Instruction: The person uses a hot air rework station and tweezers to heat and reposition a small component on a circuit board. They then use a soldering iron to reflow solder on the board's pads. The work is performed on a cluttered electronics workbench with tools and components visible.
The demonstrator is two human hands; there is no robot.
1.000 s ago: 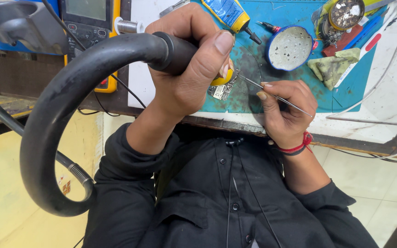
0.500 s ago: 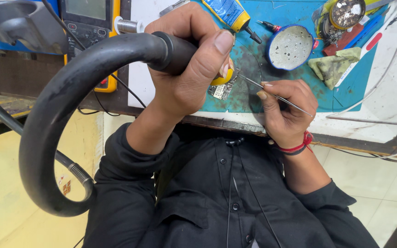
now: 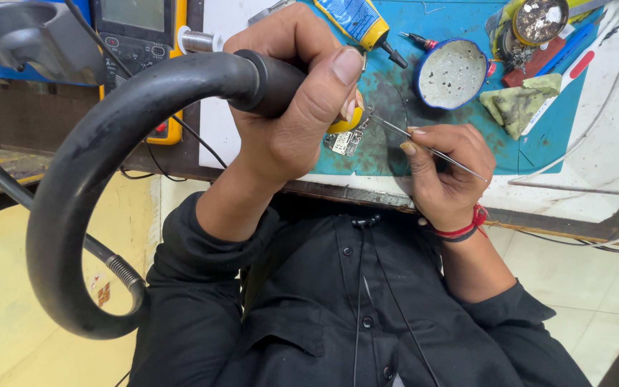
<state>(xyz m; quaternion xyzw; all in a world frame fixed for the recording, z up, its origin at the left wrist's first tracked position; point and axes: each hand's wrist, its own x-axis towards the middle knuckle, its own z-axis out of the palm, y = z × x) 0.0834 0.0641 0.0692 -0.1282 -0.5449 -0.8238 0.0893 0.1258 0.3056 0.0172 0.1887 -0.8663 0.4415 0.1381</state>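
Teal matting covers our bench, and on it lies one small circuit board, our landmark. Just left of the board, our left hand is wrapped tight round one black hot-air handle with its thick hose; just right, our right hand pinches one pair of tweezers whose tips reach its edge. Beyond the board sit one blue dish and one yellow multimeter.

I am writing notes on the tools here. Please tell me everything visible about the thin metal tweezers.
The tweezers are slim, silvery metal, tapering to a fine point. The hand at the picture's right pinches them between thumb and fingers. They lie slanted, the rear end past the hand, the tip at the small circuit board on the teal mat.
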